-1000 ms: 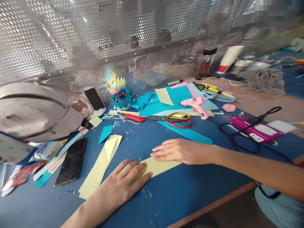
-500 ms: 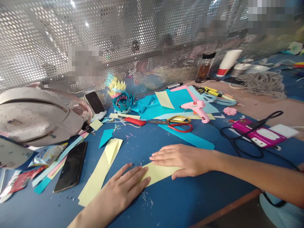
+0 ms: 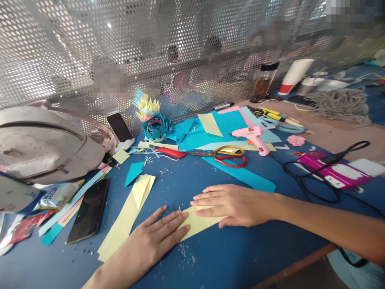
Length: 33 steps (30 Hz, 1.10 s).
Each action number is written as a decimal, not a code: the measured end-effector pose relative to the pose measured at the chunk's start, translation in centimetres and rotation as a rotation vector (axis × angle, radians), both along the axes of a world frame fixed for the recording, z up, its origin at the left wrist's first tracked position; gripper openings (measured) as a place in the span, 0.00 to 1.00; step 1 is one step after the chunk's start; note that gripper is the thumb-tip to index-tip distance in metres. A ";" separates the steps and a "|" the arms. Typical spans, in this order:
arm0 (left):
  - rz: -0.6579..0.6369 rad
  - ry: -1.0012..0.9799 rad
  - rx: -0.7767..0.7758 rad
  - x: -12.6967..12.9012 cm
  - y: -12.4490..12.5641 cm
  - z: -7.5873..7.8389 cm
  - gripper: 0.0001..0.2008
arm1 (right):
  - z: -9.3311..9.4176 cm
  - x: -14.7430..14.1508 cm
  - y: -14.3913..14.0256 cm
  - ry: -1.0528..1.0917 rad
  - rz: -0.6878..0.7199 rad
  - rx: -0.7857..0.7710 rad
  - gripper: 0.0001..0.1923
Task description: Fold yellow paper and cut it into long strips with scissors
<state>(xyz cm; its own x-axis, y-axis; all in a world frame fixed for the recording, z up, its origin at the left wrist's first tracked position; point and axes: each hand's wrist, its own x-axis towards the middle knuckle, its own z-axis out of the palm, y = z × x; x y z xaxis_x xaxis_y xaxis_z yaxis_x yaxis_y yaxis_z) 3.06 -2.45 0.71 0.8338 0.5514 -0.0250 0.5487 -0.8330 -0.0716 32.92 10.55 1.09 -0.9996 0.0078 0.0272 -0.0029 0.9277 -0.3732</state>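
Note:
A pale yellow paper strip [image 3: 201, 225] lies on the blue tabletop beneath both hands. Its left end is under the fingers of my left hand [image 3: 159, 233], which rests flat with fingers apart. Over the right part of the strip lies my right hand [image 3: 230, 204], palm down and fingers stretched out to the left; it hides that end. To the left of my left hand are more yellow strips [image 3: 124, 224], partly overlapping. A blue paper piece [image 3: 134, 173] sits just beyond them. Beyond my right hand lies a long blue strip [image 3: 243, 174].
Scissors [image 3: 231, 156] and a red cutter [image 3: 171, 152] lie across the middle. Behind them stands a folded-paper model [image 3: 155, 124]. At right are a pink glue gun [image 3: 254, 138] and a magenta power strip [image 3: 337, 170] with black cable. A phone [image 3: 88, 212] and backpack [image 3: 45, 136] occupy the left.
My right hand has shifted slightly right along the strip, its fingers a little more spread. My left hand stays nearly still. The view has turned slightly.

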 end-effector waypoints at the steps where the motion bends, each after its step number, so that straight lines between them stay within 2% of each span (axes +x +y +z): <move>1: 0.001 -0.006 -0.010 0.0 0.0 0.1 0.24 | 0.0 0.0 0.0 0.003 -0.001 0.000 0.26; 8: 0.007 0.030 -0.039 0.2 0.0 0.7 0.25 | -0.1 0.0 -0.1 0.041 -0.010 -0.025 0.28; 13: 0.002 0.061 0.048 0.6 -0.4 0.5 0.26 | 0.0 0.1 0.0 0.029 0.007 -0.025 0.27; 17: -0.004 0.004 0.159 1.3 -0.6 0.9 0.22 | 0.3 0.1 0.1 0.020 0.015 -0.030 0.27; 22: -0.035 -0.128 0.164 3.3 0.0 1.4 0.14 | 0.5 0.2 -0.1 0.041 0.018 -0.024 0.27; 29: 0.059 -0.222 0.167 5.2 -0.2 0.0 0.14 | 1.1 -0.2 -0.3 0.002 -0.001 0.005 0.26; 33: 0.110 -0.147 0.145 5.2 -0.9 -0.2 0.16 | 2.2 -1.0 -0.4 0.019 0.007 0.088 0.20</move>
<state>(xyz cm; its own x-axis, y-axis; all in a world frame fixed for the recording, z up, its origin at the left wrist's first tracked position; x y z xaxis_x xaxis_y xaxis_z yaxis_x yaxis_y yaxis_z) 8.27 -3.32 0.50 0.7571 0.6284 0.1787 0.6493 -0.7540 -0.0991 31.95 10.16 3.33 -0.9989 -0.0026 0.0462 -0.0159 0.9568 -0.2904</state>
